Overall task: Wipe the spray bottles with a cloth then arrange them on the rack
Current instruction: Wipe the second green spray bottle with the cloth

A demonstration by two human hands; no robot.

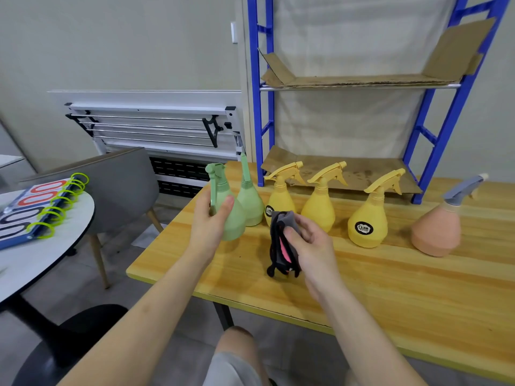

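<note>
Standing by the wooden table (362, 296), I take it as my landmark. Nearest its front edge, the right hand (312, 243) has its fingers and thumb curled around a bunched cloth (281, 240), dark grey with a pink streak, and the tail of it hangs down almost to the tabletop. Just left of that, over the table's left end, the left hand (207, 222) grips a green bottle (232, 221), thumb pressed across its belly and fingers wrapped behind; the bottle seems lifted or barely resting, I cannot tell which.

The risk I see is the dangling cloth end or a swinging elbow knocking the row behind. A second green bottle (250, 203) stands nearly touching the held one, so a turn of the wrist while wiping could tip it off the left edge. The smooth belly could also slip under that light thumb hold.

Farther back along the table stand three yellow bottles (317, 210), then a pink bottle (436, 232) toward the right end. Two yellow ones carry a round black label with a large "Q"; the smaller writing is too blurred to read.

At the table's far side rises the blue rack (432, 135), its shelves lined with cardboard (359, 79) and not yet holding any bottle.
</note>
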